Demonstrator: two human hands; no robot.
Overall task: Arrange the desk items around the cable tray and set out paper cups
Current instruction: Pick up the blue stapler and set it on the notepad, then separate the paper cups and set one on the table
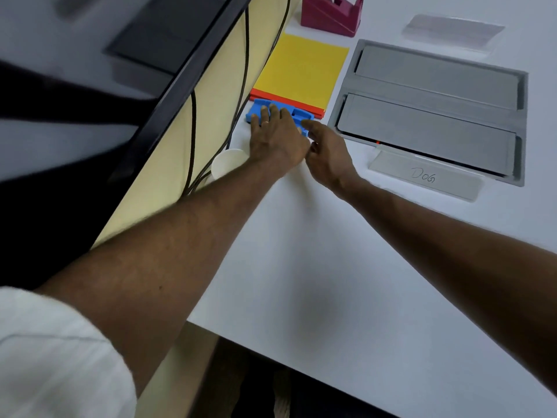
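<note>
The person's left arm wears a white sleeve (57,354) of soft, slightly fuzzy fabric, bunched up high on the arm with a faint seam line across it, so the forearm below it is bare. The left hand (275,143) carries a thin pale ring (265,124) on one finger. The right hand (330,158) and its forearm are bare to the frame edge.

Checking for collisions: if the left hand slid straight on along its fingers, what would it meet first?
The left hand rests on the blue plastic item; straight beyond, it would likely meet the yellow paper stack.
</note>
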